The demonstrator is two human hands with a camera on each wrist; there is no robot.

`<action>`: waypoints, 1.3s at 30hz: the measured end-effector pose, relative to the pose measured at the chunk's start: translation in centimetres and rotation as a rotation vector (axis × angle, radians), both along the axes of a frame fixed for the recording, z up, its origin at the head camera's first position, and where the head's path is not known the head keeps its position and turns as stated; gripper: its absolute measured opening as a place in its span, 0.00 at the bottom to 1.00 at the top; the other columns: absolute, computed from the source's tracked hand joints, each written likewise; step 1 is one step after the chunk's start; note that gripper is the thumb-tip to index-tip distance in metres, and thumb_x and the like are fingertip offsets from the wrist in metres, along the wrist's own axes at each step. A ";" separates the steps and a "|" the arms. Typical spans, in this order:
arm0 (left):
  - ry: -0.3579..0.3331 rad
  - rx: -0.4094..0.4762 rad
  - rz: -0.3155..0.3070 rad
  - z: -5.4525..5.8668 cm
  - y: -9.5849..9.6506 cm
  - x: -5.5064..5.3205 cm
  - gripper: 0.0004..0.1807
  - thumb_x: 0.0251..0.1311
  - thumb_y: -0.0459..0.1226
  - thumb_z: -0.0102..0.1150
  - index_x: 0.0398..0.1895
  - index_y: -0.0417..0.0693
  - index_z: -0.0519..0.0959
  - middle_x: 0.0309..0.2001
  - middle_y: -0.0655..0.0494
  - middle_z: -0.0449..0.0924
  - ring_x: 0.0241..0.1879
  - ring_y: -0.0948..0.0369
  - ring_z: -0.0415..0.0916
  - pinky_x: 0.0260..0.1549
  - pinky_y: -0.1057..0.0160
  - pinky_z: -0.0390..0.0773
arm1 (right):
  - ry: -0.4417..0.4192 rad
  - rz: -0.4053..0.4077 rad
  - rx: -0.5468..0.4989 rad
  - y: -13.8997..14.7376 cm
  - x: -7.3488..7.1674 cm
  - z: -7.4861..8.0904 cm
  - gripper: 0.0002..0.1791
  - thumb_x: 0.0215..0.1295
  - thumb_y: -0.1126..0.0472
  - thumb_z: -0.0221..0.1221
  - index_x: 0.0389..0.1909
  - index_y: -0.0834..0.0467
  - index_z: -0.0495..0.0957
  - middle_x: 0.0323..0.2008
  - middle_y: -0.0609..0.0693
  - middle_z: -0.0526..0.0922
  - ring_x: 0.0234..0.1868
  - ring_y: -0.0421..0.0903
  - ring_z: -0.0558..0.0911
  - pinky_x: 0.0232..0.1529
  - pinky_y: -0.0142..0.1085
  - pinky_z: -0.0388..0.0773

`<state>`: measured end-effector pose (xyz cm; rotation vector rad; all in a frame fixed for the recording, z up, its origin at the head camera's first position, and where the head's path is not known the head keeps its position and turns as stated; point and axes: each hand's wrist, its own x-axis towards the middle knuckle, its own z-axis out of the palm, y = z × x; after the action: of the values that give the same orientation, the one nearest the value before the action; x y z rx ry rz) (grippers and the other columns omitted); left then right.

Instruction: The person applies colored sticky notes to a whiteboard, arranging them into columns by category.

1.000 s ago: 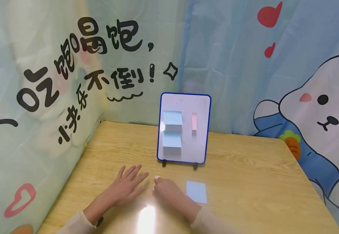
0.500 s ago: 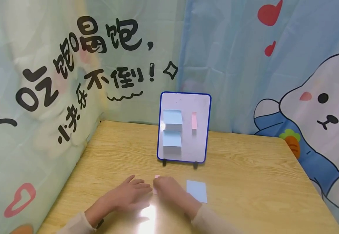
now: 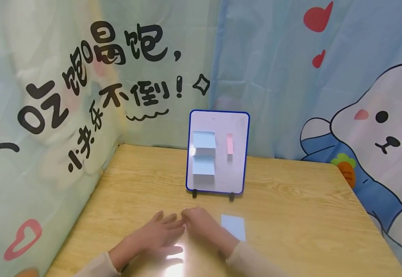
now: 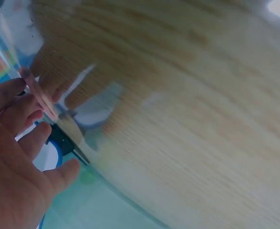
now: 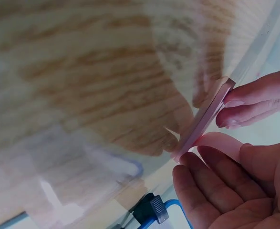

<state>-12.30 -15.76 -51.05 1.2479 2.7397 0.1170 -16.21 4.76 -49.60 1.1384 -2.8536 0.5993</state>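
Observation:
A narrow pink sticky note pad (image 5: 204,121) lies on the table between my two hands, mostly covered in the head view. My right hand (image 3: 202,223) pinches a pink sticky note (image 5: 223,143), which curls up from the pad in the right wrist view. My left hand (image 3: 161,232) has its fingers stretched out, the fingertips (image 5: 233,102) resting on the pad's far end. The left wrist view shows those fingers at the pad (image 4: 39,95) too, with the thumb held apart. A light blue square sticky note pad (image 3: 233,227) lies just right of my right hand.
A small whiteboard (image 3: 221,173) with a blue frame stands on black feet behind the hands. Two blue sticky notes (image 3: 203,165) and a narrow pink one (image 3: 230,144) stick to it. The wooden table (image 3: 291,215) meets printed curtains at the left and back.
My left hand has moved right, from beside the pink pad onto it. My right hand stays at the pad, its fingers raised slightly.

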 end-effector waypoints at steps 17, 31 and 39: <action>-0.049 0.002 0.036 -0.1 0.3 -0.1 0.40 0.69 0.67 0.33 0.75 0.56 0.62 0.75 0.60 0.59 0.75 0.49 0.56 0.71 0.35 0.51 | 0.198 -0.098 -0.120 -0.3 -0.5 0.0 0.08 0.60 0.70 0.61 0.37 0.60 0.86 0.32 0.52 0.89 0.34 0.49 0.86 0.43 0.41 0.82; -0.056 0.034 0.037 0.1 0.4 -0.3 0.38 0.68 0.66 0.38 0.72 0.55 0.68 0.73 0.59 0.65 0.73 0.49 0.61 0.69 0.33 0.53 | 0.344 -0.204 -0.237 -0.1 -1.3 -0.8 0.07 0.54 0.71 0.66 0.32 0.59 0.87 0.29 0.51 0.89 0.30 0.50 0.86 0.38 0.42 0.82; -0.050 0.021 0.047 0.1 0.5 -0.4 0.39 0.67 0.69 0.36 0.70 0.56 0.70 0.72 0.61 0.66 0.72 0.51 0.62 0.69 0.34 0.54 | 0.293 -0.280 -0.215 0.5 -2.0 -0.5 0.09 0.53 0.72 0.65 0.33 0.58 0.88 0.30 0.51 0.89 0.29 0.50 0.84 0.35 0.42 0.81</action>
<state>-12.75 -15.28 -50.91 1.1691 2.7330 0.1790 -18.21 5.22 -50.10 0.7110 -2.5583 0.6420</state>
